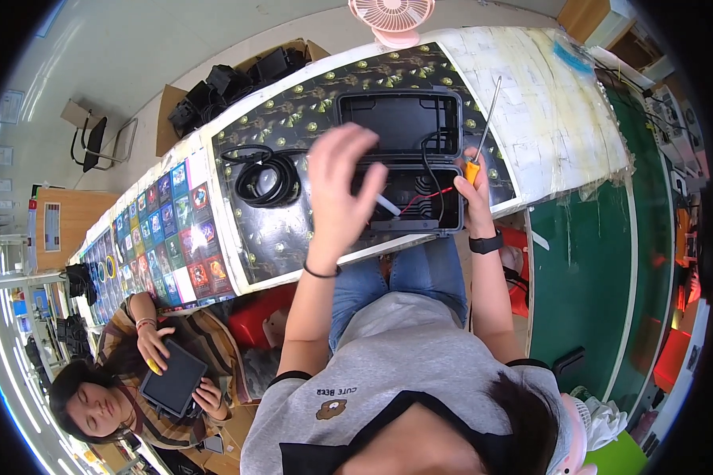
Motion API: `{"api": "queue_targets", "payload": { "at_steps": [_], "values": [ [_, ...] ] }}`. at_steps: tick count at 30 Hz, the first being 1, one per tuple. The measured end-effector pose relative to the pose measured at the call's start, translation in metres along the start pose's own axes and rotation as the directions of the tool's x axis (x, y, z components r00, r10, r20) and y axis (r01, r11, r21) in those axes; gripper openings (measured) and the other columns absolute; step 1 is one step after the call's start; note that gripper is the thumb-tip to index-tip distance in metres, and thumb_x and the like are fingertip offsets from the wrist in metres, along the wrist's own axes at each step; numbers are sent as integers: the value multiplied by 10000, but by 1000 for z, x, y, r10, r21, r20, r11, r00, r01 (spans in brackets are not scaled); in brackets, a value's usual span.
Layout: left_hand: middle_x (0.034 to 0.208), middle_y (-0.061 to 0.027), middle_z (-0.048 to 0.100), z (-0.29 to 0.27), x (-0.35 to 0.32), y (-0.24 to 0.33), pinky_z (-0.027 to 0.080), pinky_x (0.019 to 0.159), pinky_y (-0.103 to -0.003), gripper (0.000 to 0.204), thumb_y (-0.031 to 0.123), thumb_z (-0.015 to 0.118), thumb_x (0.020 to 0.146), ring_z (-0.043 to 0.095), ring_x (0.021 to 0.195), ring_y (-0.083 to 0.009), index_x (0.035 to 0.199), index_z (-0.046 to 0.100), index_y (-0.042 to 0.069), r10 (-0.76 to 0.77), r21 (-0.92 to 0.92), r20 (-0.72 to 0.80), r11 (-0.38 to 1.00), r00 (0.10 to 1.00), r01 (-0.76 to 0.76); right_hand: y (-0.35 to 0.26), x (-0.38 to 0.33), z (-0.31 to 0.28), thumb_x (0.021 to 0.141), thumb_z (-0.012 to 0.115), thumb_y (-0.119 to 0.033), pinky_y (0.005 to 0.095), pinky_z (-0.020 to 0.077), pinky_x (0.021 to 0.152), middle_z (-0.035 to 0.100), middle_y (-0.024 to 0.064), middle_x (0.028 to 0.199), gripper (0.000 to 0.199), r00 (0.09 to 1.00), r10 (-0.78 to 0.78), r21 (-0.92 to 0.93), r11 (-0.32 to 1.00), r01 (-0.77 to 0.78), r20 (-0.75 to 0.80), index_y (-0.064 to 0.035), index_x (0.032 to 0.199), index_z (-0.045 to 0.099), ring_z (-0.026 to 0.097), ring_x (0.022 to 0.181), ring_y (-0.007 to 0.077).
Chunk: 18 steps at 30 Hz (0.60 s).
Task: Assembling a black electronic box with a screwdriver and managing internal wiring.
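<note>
An open black plastic case [400, 124] lies in front of me on the table, its lid tipped back on the far side. Inside the case run a red wire [421, 199] and a short white tube-like piece [387, 205]. My left hand [341, 184] hovers over the case's left side, fingers apart and holding nothing visible. At the right edge of the case, my right hand [475, 202] grips a screwdriver [473, 169] by its orange-yellow handle, blade pointing up and away. The red wire ends near that thumb; whether it is pinched, I cannot tell. A coiled black cable [267, 182] lies left.
A pink fan [394, 17] stands at the far table edge. Beyond it at left, a cardboard box [169, 119] holds black parts. To my left, a co-worker's hands hold a black flat device [174, 378]. A green surface [582, 261] lies at right.
</note>
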State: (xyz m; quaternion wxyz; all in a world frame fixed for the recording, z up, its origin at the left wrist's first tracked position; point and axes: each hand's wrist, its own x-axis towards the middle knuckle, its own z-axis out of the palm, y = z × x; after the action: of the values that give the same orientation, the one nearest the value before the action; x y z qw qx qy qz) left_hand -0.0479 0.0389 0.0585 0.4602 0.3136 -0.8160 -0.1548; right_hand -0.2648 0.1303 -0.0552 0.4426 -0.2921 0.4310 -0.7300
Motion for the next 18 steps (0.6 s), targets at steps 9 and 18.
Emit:
{"api": "queue_targets", "payload": {
  "at_steps": [9, 18],
  "values": [
    [1423, -125, 513, -1, -6, -72, 362, 1082, -321, 649, 222, 643, 965, 493, 1281, -190, 1504, 349, 13, -547, -613, 462, 372, 698, 697, -2, -5, 1, 730, 812, -202, 266, 384, 980, 468, 8, 1075, 725, 998, 34, 55, 998, -37, 56, -122, 1336, 424, 491, 1044, 123],
    [1501, -67, 352, -4, -16, -85, 438, 1027, -314, 606, 106, 716, 890, 475, 1271, -175, 1433, 469, 2, -458, -685, 263, 530, 849, 499, 4, 2, -3, 792, 808, -245, 304, 421, 1020, 524, 77, 1295, 741, 996, 8, 116, 993, -18, 89, -92, 1383, 389, 555, 1138, 170]
  ]
}}
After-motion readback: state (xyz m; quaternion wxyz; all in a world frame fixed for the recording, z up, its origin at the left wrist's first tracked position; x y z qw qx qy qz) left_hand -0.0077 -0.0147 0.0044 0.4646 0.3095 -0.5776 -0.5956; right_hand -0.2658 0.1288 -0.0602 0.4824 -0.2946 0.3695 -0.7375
